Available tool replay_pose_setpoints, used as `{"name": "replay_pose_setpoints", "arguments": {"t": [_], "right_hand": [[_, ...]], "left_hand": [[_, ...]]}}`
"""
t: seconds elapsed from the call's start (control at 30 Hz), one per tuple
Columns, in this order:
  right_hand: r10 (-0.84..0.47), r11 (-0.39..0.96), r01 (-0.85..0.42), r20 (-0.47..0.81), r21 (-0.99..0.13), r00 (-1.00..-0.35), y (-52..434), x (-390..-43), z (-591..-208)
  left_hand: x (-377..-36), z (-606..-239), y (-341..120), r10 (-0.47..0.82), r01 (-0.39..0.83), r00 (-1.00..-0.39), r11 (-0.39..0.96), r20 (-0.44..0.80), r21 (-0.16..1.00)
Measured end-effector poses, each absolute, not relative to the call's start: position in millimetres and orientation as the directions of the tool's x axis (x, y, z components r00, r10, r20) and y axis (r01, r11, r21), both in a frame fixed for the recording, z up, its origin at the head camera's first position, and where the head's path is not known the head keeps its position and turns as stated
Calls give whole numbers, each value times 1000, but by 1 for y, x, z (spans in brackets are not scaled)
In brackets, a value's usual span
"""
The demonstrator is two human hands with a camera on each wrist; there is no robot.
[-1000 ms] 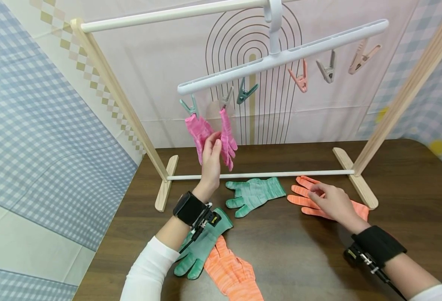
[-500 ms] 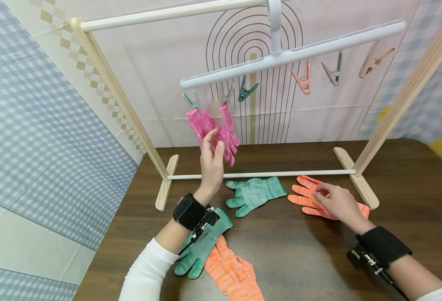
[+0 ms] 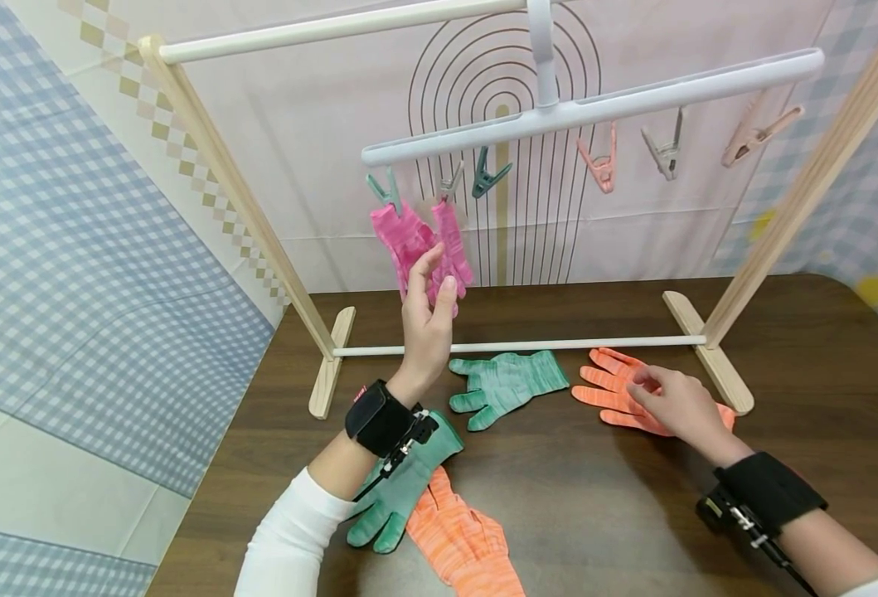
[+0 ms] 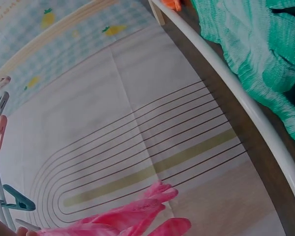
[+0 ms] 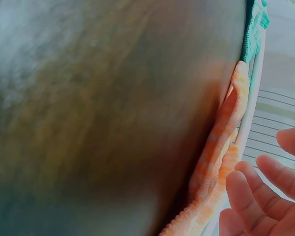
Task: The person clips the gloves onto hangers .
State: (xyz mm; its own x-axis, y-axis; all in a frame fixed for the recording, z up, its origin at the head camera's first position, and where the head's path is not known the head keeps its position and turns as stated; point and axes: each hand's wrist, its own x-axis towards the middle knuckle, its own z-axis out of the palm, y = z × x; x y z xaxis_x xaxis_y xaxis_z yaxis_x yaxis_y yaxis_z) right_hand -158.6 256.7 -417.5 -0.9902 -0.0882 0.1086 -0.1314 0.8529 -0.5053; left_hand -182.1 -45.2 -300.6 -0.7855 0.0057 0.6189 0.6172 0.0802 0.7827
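Two pink gloves hang from the white hanger [image 3: 588,109]: the left pink glove [image 3: 394,232] from a mint clothespin [image 3: 388,193], the other pink glove [image 3: 449,236] from a grey clothespin [image 3: 449,184]. My left hand [image 3: 427,332] is at the gloves' finger ends, thumb and fingers apart, overlapping them. In the left wrist view, pink glove fingers [image 4: 128,216] show along the bottom. Over an orange glove [image 3: 608,396] on the table, my right hand [image 3: 679,408] hovers with loosely bent fingers and nothing in them. The right wrist view shows that hand [image 5: 265,196] beside the orange glove [image 5: 211,157].
More clothespins dangle along the hanger, including a teal one [image 3: 489,174] and a pink one [image 3: 600,162]. One green glove [image 3: 509,385] lies by the rack's lower bar [image 3: 528,346]. Nearer, another green glove [image 3: 409,481] touches an orange glove [image 3: 464,535]. Wooden posts [image 3: 237,203] flank the hanger.
The hanger has turned, its left end rising and its right end swinging rightward. The pink gloves have shifted up with it. My left hand's fingers have spread apart; my right hand has drifted slightly right.
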Motion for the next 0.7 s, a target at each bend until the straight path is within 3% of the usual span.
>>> {"name": "replay_pose_setpoints", "arguments": {"t": [0.7], "right_hand": [[-91, 852, -108, 59, -512, -994, 264, -157, -423]], "left_hand": [[-194, -291, -40, 34, 596, -802, 90, 596, 798]]}}
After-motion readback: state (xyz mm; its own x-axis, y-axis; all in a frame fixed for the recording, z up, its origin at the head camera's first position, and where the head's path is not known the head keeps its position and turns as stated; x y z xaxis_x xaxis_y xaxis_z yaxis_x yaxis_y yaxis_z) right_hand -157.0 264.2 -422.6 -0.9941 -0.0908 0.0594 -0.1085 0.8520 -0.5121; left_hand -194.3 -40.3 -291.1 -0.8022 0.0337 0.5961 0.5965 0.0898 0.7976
